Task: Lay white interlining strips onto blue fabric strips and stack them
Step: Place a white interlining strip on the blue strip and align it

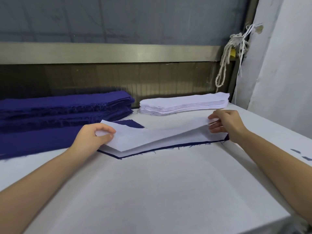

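The left hand [94, 134] pinches one end of a white interlining strip [152, 134] between thumb and curled fingers, and the right hand [226, 123] pinches the other end the same way. The strip hangs between the two hands, raised at both ends and sagging in the middle. Directly under the hands lies a blue fabric strip [133, 124] with another white layer on it, its frayed blue edge showing along the near side. All of this sits on a counter [152, 191] with a smooth white cover.

Just beyond the left hand are stacks of blue strips [64, 105], edges ragged. Just beyond the right hand is a neat pile of white strips [184, 105]. Out past the right forearm, a few small blue scraps [302, 155] lie on the counter.

Behind the piles runs a dark ribbed panel, topped by a metal rail [118, 52] and a grey pane. A knotted pale rope [224, 61] hangs at the rail's right end, beside a white wall [278, 65].
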Tool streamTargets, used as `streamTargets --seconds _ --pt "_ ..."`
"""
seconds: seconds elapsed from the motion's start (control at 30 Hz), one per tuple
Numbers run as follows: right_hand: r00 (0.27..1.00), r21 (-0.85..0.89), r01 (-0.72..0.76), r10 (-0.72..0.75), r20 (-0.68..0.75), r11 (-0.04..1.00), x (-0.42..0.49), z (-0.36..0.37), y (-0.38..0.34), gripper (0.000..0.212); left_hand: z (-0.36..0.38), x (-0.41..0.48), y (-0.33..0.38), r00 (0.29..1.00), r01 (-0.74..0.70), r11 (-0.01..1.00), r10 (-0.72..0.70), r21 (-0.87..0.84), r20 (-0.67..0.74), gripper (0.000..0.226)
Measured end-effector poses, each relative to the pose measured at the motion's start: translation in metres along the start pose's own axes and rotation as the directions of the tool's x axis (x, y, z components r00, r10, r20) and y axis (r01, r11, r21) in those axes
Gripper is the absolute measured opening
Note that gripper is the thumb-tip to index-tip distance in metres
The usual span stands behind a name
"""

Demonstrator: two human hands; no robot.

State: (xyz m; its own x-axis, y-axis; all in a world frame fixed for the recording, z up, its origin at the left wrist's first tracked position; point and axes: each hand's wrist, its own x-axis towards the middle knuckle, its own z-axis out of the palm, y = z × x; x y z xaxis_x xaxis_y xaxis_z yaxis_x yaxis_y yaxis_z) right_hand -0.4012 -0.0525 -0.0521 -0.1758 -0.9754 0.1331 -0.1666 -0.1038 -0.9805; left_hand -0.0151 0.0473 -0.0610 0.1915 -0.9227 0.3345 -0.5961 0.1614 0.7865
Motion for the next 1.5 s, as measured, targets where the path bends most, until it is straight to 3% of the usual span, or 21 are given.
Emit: streamTargets --seconds 0.17,0.33,0.5,0.67,0.9,1.03,1.5 --pt "0.998 -0.027 -0.066 0.066 0.01 0.997 0.002 -0.005 0.009 0.004 0.001 -0.004 -0.007 0.999 -0.028 0.996 0.027 0.086 0.018 0.019" --pt "0.997 -0.049 -0.066 0.068 0.046 0.997 0.003 -0.004 0.012 0.039 0.001 -0.002 -0.009 0.999 -0.033 0.992 0.03 0.123 0.025 0.023" --pt "0.998 -0.067 -0.004 0.008 0.06 0.998 0.003 -0.003 0.008 0.052 -0.001 -0.001 -0.008 0.998 -0.052 0.993 0.054 0.11 -0.014 0.021" --pt "0.997 -0.054 -0.024 0.028 0.075 0.998 0.001 -0.009 0.003 0.044 -0.004 -0.001 -0.008 0.999 -0.028 0.994 0.03 0.11 -0.018 0.019" --pt "0.997 -0.278 0.012 0.01 0.08 0.96 -0.003 -0.014 0.005 0.023 -0.008 -0.001 -0.008 1.0 -0.012 0.993 0.009 0.114 0.025 0.021" --pt "0.998 -0.31 0.059 -0.051 0.035 0.949 -0.001 -0.016 0.008 0.011 -0.011 -0.001 -0.007 0.998 -0.026 0.989 0.017 0.145 0.06 0.022" --pt "0.968 -0.538 0.226 -0.247 0.034 0.812 0.008 -0.015 0.017 0.018 -0.013 0.0 -0.007 0.997 -0.041 0.978 0.028 0.207 0.068 0.022"
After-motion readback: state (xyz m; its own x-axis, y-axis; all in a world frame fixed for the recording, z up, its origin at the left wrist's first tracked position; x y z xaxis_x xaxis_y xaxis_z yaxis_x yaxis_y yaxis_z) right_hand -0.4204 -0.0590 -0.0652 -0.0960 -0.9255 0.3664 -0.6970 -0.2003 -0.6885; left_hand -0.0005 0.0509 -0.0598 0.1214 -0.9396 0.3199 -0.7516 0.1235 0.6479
